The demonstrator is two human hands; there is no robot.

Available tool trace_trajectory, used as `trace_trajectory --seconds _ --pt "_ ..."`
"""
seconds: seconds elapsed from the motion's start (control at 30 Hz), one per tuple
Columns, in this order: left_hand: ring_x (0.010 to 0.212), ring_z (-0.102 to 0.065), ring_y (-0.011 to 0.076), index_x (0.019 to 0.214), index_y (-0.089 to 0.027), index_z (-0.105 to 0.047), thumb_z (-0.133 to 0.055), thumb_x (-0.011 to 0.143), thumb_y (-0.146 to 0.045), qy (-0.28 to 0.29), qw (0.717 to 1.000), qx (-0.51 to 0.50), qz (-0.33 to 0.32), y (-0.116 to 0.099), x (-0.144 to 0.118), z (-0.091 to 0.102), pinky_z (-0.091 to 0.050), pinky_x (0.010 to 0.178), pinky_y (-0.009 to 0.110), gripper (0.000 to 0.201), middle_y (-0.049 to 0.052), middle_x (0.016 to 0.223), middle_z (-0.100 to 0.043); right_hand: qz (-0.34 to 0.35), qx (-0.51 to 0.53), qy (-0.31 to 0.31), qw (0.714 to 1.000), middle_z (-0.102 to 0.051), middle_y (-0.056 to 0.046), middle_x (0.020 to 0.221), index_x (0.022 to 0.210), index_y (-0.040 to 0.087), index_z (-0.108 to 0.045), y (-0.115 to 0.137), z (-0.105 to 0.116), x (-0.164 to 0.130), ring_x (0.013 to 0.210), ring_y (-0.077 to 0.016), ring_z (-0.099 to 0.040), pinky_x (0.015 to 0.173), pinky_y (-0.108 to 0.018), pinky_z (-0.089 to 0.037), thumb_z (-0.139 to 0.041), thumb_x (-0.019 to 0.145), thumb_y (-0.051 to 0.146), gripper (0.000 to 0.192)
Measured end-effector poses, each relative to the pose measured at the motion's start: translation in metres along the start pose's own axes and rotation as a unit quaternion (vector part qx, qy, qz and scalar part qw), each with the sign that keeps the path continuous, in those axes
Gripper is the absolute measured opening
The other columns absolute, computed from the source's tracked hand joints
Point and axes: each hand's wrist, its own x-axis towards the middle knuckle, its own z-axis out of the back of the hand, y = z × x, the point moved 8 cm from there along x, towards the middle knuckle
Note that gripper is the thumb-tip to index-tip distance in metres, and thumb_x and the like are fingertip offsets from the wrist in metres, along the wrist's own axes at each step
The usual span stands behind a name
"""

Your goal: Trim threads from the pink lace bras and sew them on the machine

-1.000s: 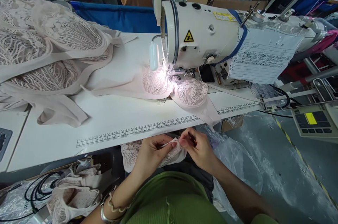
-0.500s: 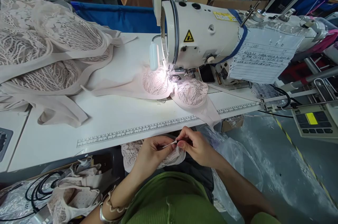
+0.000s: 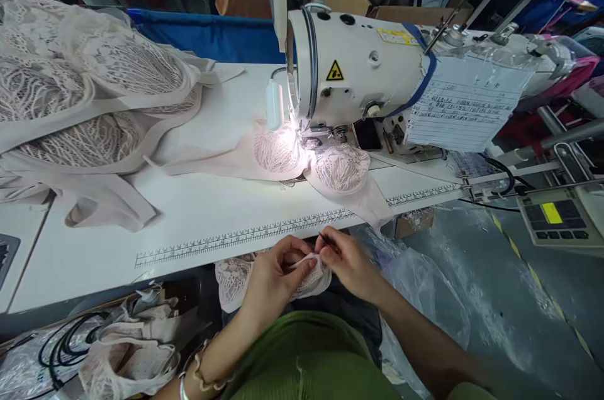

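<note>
Room: crowded sewing floor, with blue cloth and cardboard boxes behind the white desk (image 3: pixel 198 211); clear plastic sheeting (image 3: pixel 425 299) spread on the floor at the right
Desk: long and white, a printed ruler strip (image 3: pixel 245 238) running along its near edge
Sewing machine: white sewing machine (image 3: pixel 358 66) on the desk, its lamp lit over the needle; a paper sheet (image 3: pixel 465 104) under plastic hangs on its arm
Under the needle: a pale lace bra (image 3: pixel 311 161) lies flat on the desk — one cup either side of the presser foot
Pile: more lace bras (image 3: pixel 85 98) heaped at the far left of the desk, well apart from the machine
Lace piece: a small lace piece (image 3: pixel 236 277) sits below the desk edge, over the person's lap, held between both hands
Left hand: left hand (image 3: pixel 276 274) closed on the lace piece, thumb and fingertips pinching its upper edge
Right hand: right hand (image 3: pixel 346 261) pinched on the same edge, touching the left hand; a thin dark tool (image 3: pixel 324 238) shows between its fingers — I cannot tell what it is
Control panel: grey control panel (image 3: pixel 559 221) with a yellow screen, at the far right
</note>
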Motion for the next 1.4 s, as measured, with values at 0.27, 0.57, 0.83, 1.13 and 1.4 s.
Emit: trace_trajectory --seconds 0.27,0.57,0.83,1.13,1.4 --pt "0.059 -0.059 0.0155 0.086 -0.022 -0.07 -0.066 0.087 -0.032 0.085 0.954 0.254 -0.136 -0.009 -0.013 0.028 -0.04 0.055 0.023 0.01 0.001 0.069 -0.07 0.034 -0.025 -0.056 0.998 -0.049 0.007 0.053 0.082 0.022 -0.057 0.025 0.019 -0.021 0.044 -0.0099 -0.047 0.047 -0.023 -0.035 -0.056 0.099 0.045 0.029" --pt "0.082 -0.067 0.0202 0.092 -0.026 -0.071 -0.067 0.088 -0.04 -0.043 0.949 0.254 -0.179 -0.005 -0.038 0.093 -0.051 0.071 0.023 0.015 0.003 0.093 -0.072 0.063 0.13 -0.048 0.988 -0.051 0.008 0.048 0.086 0.022 -0.055 0.025 0.035 -0.047 0.034 -0.0104 -0.054 0.044 -0.022 -0.036 -0.059 0.099 0.047 0.029" --pt "0.083 -0.064 0.0202 0.078 -0.024 -0.071 -0.08 0.076 -0.05 -0.109 0.987 0.087 -0.081 -0.008 -0.039 0.113 -0.052 0.07 0.022 0.028 0.003 0.09 -0.07 0.065 0.184 -0.068 0.978 -0.059 0.004 0.051 0.088 0.021 -0.052 0.011 0.04 -0.035 0.037 -0.0129 -0.061 0.035 -0.018 -0.024 -0.057 0.101 0.044 0.026" --pt "0.079 -0.06 0.0166 0.065 -0.023 -0.069 -0.082 0.071 -0.028 -0.272 0.957 -0.031 -0.096 -0.016 -0.052 0.1 -0.047 0.064 0.021 0.015 0.001 0.081 -0.067 -0.029 0.101 -0.097 0.99 -0.057 0.007 0.064 0.095 0.022 -0.056 -0.014 0.04 -0.019 0.037 -0.0079 -0.052 0.036 -0.02 -0.043 -0.074 0.085 0.049 0.034" --pt "0.085 -0.063 0.022 0.068 -0.022 -0.072 -0.084 0.067 -0.03 -0.256 0.965 0.0 -0.054 -0.007 -0.049 0.105 -0.052 0.068 0.027 0.015 0.003 0.085 -0.068 -0.068 0.074 -0.134 0.986 -0.059 0.005 0.057 0.082 0.02 -0.059 -0.022 0.049 -0.019 0.033 -0.007 -0.046 0.034 -0.02 -0.038 -0.071 0.085 0.046 0.029"
